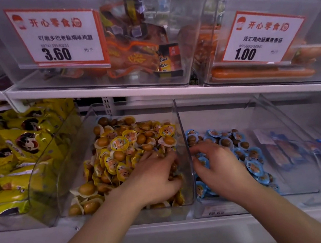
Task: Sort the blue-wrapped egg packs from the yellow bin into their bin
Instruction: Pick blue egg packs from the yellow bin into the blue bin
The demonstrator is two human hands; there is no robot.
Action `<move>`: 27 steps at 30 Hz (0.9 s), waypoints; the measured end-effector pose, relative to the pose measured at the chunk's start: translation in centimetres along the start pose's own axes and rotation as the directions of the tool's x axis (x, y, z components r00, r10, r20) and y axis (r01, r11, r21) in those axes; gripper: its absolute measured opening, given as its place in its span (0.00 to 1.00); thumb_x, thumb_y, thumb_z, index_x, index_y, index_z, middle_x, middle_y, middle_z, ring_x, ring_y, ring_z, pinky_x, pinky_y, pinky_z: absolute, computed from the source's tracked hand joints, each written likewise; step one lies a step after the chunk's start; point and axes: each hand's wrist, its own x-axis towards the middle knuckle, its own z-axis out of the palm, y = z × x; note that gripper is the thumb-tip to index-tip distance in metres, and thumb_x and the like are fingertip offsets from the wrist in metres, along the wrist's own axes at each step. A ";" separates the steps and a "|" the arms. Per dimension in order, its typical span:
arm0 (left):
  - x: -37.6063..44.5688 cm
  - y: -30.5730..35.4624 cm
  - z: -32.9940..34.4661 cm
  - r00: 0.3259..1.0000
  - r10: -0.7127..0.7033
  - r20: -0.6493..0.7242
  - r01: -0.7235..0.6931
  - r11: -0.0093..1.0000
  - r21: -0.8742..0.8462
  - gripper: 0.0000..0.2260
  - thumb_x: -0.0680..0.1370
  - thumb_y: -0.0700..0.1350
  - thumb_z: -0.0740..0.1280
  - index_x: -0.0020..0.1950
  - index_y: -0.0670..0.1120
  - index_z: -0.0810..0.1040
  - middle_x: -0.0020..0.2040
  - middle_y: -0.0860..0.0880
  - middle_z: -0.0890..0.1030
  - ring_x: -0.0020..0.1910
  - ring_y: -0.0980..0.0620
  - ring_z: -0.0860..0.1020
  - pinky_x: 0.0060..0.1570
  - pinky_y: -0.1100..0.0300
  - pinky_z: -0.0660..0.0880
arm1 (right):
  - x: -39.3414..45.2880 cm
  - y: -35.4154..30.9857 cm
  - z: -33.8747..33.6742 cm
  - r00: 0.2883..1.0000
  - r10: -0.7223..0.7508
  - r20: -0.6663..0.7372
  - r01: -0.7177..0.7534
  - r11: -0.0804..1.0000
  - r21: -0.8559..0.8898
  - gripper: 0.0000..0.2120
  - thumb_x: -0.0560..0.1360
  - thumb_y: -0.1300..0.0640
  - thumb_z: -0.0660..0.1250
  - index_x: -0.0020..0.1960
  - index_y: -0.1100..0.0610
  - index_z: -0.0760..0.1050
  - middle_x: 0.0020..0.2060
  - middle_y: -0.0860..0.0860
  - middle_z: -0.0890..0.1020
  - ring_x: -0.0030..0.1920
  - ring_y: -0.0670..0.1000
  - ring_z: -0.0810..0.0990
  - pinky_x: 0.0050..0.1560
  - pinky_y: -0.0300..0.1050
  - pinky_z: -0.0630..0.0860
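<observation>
Flanking the clear divider (183, 138): left hand (154, 178) fingers buried in yellow packs (118, 146), right hand (218, 166) loosely curled.

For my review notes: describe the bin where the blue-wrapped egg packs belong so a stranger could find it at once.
On the lower shelf, under the 1.00 price sign, sits a clear bin, right of the yellow-pack bin. The right hand rests in it. Only it holds blue-wrapped egg packs.

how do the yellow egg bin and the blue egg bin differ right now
The yellow egg bin is heaped high with yellow-wrapped packs; the blue egg bin holds a lower, thinner layer of blue-wrapped packs. The left hand digs into the yellow egg bin, while the right hand rests fingers down on the packs in the blue egg bin. Both are clear plastic bins side by side on one shelf.
</observation>
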 end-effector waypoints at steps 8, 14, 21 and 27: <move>0.5 -0.6 0.5 0.999 0.004 -0.044 0.000 0.996 0.095 0.09 0.78 0.52 0.60 0.51 0.55 0.79 0.51 0.53 0.81 0.59 0.49 0.72 0.70 0.52 0.59 | 0.2 0.4 0.3 1.000 0.011 -0.007 -0.011 1.000 -0.009 0.10 0.76 0.56 0.66 0.56 0.52 0.82 0.50 0.45 0.83 0.47 0.41 0.77 0.42 0.22 0.66; 0.8 -0.5 0.6 1.000 0.003 0.028 -0.007 0.990 0.141 0.19 0.79 0.51 0.65 0.70 0.60 0.71 0.61 0.53 0.76 0.67 0.46 0.67 0.72 0.49 0.56 | 0.1 0.5 0.4 1.000 -0.003 -0.009 0.003 1.000 -0.011 0.10 0.76 0.56 0.67 0.56 0.52 0.82 0.50 0.45 0.83 0.45 0.38 0.74 0.42 0.22 0.66; 1.1 0.1 0.6 1.000 0.004 0.025 -0.009 0.981 0.192 0.12 0.75 0.53 0.69 0.59 0.59 0.77 0.61 0.52 0.75 0.68 0.47 0.65 0.72 0.49 0.54 | 0.0 0.6 0.4 1.000 -0.017 0.000 0.017 1.000 -0.013 0.11 0.77 0.56 0.66 0.58 0.52 0.82 0.51 0.45 0.83 0.43 0.37 0.74 0.40 0.22 0.66; 0.2 -0.3 0.3 0.993 0.108 -0.039 -0.103 0.990 0.098 0.10 0.74 0.52 0.67 0.55 0.58 0.77 0.59 0.56 0.73 0.64 0.50 0.70 0.71 0.50 0.56 | 0.2 0.5 0.1 1.000 0.010 -0.010 -0.010 1.000 0.009 0.12 0.77 0.56 0.65 0.58 0.52 0.82 0.53 0.46 0.83 0.53 0.44 0.79 0.49 0.31 0.70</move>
